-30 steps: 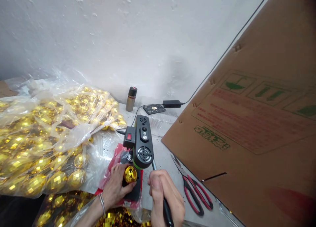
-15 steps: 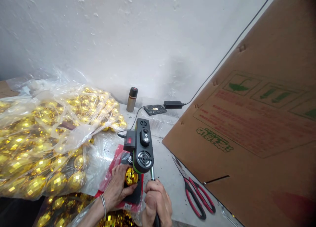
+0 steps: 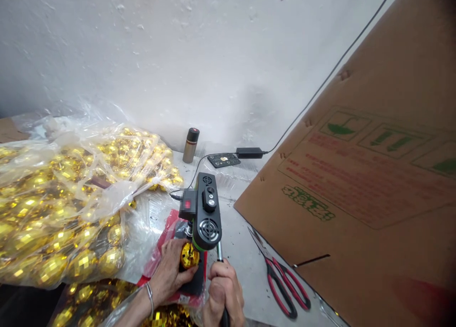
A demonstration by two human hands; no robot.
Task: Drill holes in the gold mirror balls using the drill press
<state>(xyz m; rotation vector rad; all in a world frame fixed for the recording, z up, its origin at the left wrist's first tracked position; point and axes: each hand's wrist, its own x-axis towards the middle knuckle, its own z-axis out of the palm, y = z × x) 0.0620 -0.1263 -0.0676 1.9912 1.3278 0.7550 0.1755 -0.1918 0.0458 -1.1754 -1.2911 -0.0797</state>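
Left hand [image 3: 171, 266] pinches the gold faceted ball [image 3: 190, 256] at the near-left edge of the black lever press [image 3: 207, 203]; right hand [image 3: 225, 289] encircles the handle [image 3: 224, 319]. Excess force could dent a misaligned ball (or nip the left hand).

Two hands [image 3: 170, 269], one machine [image 3: 209, 210], one flask [image 3: 191, 145] (and one carton [image 3: 352, 184]) show.

We've got bag [image 3: 93, 208] left, press [image 3: 203, 213] centre, carton [image 3: 359, 189] right. Ball [image 3: 190, 256] sits in our left hand [image 3: 171, 266], at press's near end; our right hand [image 3: 225, 289] is on lever [image 3: 219, 252]. Scissors [image 3: 282, 280] lie between press and carton. Bottle [image 3: 190, 146], adapter [image 3: 249, 153] behind press, near wall [image 3: 171, 56].
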